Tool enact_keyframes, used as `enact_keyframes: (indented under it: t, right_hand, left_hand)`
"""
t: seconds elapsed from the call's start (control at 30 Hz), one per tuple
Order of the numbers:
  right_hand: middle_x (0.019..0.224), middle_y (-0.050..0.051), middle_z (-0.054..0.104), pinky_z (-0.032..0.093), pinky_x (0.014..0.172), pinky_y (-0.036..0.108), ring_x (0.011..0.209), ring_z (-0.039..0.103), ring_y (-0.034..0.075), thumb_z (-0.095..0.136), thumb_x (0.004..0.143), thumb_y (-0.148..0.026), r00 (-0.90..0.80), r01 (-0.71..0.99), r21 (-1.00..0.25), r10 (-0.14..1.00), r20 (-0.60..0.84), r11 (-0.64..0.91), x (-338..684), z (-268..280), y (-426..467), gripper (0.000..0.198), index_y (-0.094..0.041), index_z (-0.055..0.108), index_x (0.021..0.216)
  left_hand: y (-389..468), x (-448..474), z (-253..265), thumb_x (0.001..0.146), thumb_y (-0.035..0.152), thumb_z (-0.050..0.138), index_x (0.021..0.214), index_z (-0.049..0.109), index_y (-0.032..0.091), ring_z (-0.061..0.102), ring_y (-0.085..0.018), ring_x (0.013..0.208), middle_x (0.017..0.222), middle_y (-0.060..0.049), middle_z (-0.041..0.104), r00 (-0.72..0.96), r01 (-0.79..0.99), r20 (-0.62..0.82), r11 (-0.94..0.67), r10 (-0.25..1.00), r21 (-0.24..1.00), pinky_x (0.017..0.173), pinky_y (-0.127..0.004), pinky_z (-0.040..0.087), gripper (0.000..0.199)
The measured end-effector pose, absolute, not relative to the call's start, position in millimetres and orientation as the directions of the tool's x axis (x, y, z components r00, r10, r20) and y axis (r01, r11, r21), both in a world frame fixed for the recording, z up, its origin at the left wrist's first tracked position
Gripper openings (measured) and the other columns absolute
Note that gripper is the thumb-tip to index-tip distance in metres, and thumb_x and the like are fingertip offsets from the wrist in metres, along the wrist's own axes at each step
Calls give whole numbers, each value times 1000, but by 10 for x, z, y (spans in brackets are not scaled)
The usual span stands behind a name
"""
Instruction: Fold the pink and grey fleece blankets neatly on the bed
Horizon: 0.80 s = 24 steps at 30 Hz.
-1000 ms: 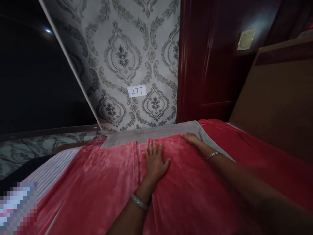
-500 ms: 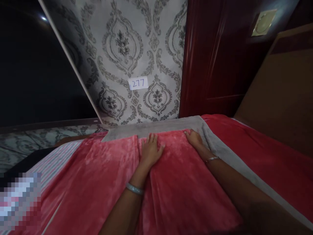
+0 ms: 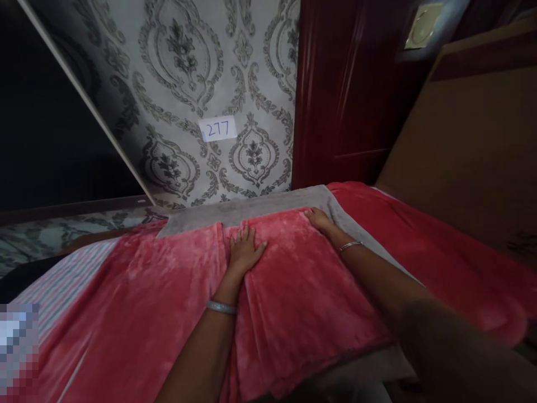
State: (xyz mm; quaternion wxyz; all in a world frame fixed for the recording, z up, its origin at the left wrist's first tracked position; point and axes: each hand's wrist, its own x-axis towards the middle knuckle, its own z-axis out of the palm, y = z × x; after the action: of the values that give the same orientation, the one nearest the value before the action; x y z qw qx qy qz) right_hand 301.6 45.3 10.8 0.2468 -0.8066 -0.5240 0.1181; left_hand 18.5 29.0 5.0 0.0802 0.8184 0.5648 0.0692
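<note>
A red plush blanket lies folded in front of me, with a lengthwise fold line between its left and right parts. My left hand rests flat on it beside that line, fingers spread. At the blanket's far right corner, my right hand has its fingers closed over the edge; some fingertips are hidden. Grey cloth shows beyond the far edge and along the right side. A bangle circles my left wrist, and a thin bracelet is on the right.
Patterned wallpaper with a paper label reading 277 stands behind. A dark screen-like panel is at left, above striped cloth. To the right are a dark red door-like panel, a cardboard sheet and more red fabric.
The view has shifted, so the scene sits further left and higher. Both hands keep about the same places on the blanket. More of its near edge and grey underside now shows at the bottom.
</note>
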Motion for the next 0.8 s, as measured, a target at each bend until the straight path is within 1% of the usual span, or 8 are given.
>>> enact_keyframes:
  t: [0.1,0.17,0.27,0.37,0.47,0.6,0.7,0.8]
  right_hand:
    - [136,21,62,49,99,37,118,64,29,46,97,-32,368,826,-487,926,85,-284,3031,265,235,56,-8,48,148]
    - [151,19,49,41,111,42,135,51,31,50,96,-37,281,881,-433,947,156,-190,2956,269,-56,64,-12,40,154]
    - [164,11,29,29,119,52,150,28,32,42,99,-49,30,976,-217,960,279,33,2760,57,-618,67,-24,30,160]
    - [165,10,26,26,119,57,152,21,31,35,101,-55,-59,995,-68,968,243,78,2616,-245,-1070,66,-27,29,160]
    - [166,10,26,24,120,56,153,19,29,32,101,-55,-39,998,-42,971,234,51,2586,-383,-1227,64,-25,34,158]
    - [166,11,23,25,119,57,154,17,29,32,101,-53,-41,997,-59,983,178,52,2591,-239,-1188,65,-23,33,159]
    - [166,12,23,27,117,60,153,18,30,32,102,-53,-20,995,-96,998,67,27,2555,-59,-1253,65,-23,32,159]
    - [165,13,25,25,117,62,153,21,31,29,102,-55,-9,994,-107,997,72,17,2487,0,-1476,65,-25,32,159]
  left_hand:
    - [288,196,83,96,61,35,159,29,18,16,-35,155,168,-12,16,346,918,18,-342,938,201,124,-57,16,76]
    - [291,205,91,96,61,36,159,30,19,18,-35,154,168,-12,17,345,919,29,-344,938,191,124,-57,18,75]
    - [306,211,75,96,61,36,159,30,18,19,-35,154,168,-12,18,345,921,42,-346,938,179,124,-56,18,76]
    - [313,210,38,96,61,34,159,29,17,18,-35,154,169,-12,16,349,919,44,-351,936,180,124,-56,18,77]
    - [295,213,35,96,61,33,159,27,16,16,-35,155,169,-13,14,353,918,37,-353,935,181,124,-56,16,78]
    - [218,228,210,97,60,32,159,25,16,16,-35,155,169,-14,11,350,925,-19,-342,937,162,124,-55,16,77]
    - [50,228,445,97,57,36,156,34,16,25,-36,152,166,-18,24,373,923,-92,-358,923,144,121,-58,21,71]
    - [-297,197,563,97,58,37,153,39,22,24,-32,153,163,-14,34,454,886,-58,-443,889,140,123,-56,18,67]
